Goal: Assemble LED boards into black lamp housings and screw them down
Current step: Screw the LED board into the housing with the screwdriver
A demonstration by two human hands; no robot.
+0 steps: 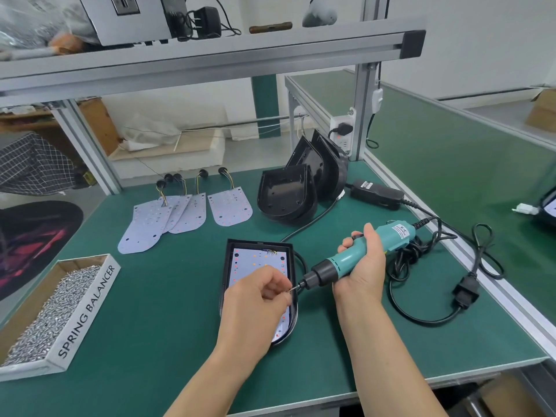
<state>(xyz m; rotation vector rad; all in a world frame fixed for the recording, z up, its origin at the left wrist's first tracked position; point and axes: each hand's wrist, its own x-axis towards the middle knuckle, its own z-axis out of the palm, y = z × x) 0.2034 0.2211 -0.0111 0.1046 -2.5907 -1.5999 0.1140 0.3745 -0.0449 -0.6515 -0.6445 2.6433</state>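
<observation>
Screw held to the driver tip
The left hand [258, 299] pinches a small silver screw [290, 290] against the bit of a teal electric screwdriver [337, 263] — gripped by the right hand [362, 266] — above the white LED board [249, 263] seated in a black plastic lamp housing [227, 266] on the green desk [150, 296].

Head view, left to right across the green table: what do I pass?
cardboard box of screws, loose LED boards, black housing with a board inside, teal electric screwdriver, black power plug.
</observation>
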